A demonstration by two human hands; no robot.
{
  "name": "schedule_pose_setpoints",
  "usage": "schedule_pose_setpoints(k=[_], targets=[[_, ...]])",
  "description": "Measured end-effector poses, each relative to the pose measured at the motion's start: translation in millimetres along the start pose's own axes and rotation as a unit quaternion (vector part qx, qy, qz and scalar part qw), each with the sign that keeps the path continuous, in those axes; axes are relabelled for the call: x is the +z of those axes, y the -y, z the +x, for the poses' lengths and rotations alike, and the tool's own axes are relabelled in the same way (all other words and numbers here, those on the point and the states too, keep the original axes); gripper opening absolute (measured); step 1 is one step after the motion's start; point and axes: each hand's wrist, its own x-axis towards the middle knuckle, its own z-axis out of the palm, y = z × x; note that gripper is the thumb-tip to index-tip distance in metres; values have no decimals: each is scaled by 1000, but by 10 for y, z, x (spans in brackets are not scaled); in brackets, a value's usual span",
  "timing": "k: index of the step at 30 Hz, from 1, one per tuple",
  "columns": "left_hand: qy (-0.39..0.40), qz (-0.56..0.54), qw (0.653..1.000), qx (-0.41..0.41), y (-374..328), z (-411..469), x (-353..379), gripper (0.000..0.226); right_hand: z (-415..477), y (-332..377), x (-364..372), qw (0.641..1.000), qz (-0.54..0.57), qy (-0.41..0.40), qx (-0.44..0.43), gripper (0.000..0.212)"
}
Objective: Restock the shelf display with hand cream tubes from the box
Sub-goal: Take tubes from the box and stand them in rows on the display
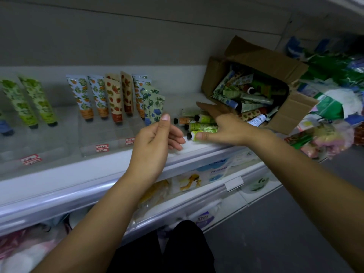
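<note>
An open cardboard box (216, 75) full of patterned hand cream tubes lies tipped on the white shelf (98, 170) at the right. Several loose tubes (202, 127) lie flat on the shelf in front of the box, caps pointing left. My right hand (222, 123) rests over them with spread, straight fingers, the thumb touching the nearest green tube (194, 135). My left hand (155, 138) hovers just left of the pile, fingers loosely curled, holding nothing. Upright tubes stand in clear display trays: orange-, strawberry- and blue-flower patterned ones (114, 97), and green ones (35, 103) further left.
Red-and-white price tags (102, 148) sit on the tray fronts. Packaged goods in green, blue and pink wrappers (331, 107) pile up right of the box. A lower shelf (197, 186) holds more packets. My dark-trousered legs show at the bottom.
</note>
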Motion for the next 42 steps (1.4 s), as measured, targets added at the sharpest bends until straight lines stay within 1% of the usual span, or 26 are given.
schedule_pose_setpoints(k=[5, 9, 12, 16, 19, 20, 22, 23, 25, 27, 29, 32, 34, 36, 38, 39, 42], targets=[[-7, -11, 1000, -15, -10, 19, -21, 53, 155, -89, 83, 999, -6, -38, 32, 113], [-9, -21, 1000, -14, -9, 21, -26, 54, 176, -57, 89, 998, -17, -47, 39, 109], [-9, -20, 1000, -13, -16, 15, -27, 55, 194, -10, 62, 998, -15, -47, 49, 111], [-14, -18, 1000, -9, -18, 9, -24, 55, 160, 79, 38, 992, 61, -73, 77, 112], [-15, -15, 1000, -8, -16, 0, -33, 56, 124, 160, 70, 983, 92, -99, 125, 128], [-15, -14, 1000, -8, -18, -6, -32, 56, 157, 141, 98, 979, 106, -105, 136, 130], [-17, -10, 1000, -6, -25, -17, -30, 57, 212, 84, 137, 974, 147, -93, 146, 122], [-19, -7, 1000, -4, -33, -22, -29, 57, 243, 42, 161, 969, 174, -92, 152, 122], [-22, -4, 1000, -5, -29, -24, -29, 58, 279, 3, 190, 959, 204, -103, 169, 124], [-22, -8, 1000, -4, -31, -29, -31, 57, 241, 23, 188, 952, 217, -120, 178, 118], [-24, -11, 1000, -4, -36, -32, -30, 56, 196, 68, 158, 942, 240, -150, 181, 101], [-25, -12, 1000, -3, -38, -36, -33, 55, 179, 62, 172, 930, 264, -185, 178, 63], [-23, -9, 1000, -6, -36, -39, -33, 54, 174, 25, 174, 908, 303, -219, 191, 60], [-19, -9, 1000, -8, -47, -44, -30, 52, 103, 33, 115, 882, 340, -242, 219, 64], [-16, -15, 1000, -7, -61, -47, -34, 49, 15, 69, 43, 867, 351, -258, 245, 71], [-14, -18, 1000, -7, -69, -51, -30, 48, -42, 69, 24, 862, 351, -269, 247, 71], [-12, -16, 1000, 2, -79, -61, -49, 42, -275, 204, -6, 856, 350, -305, 228, 54]])
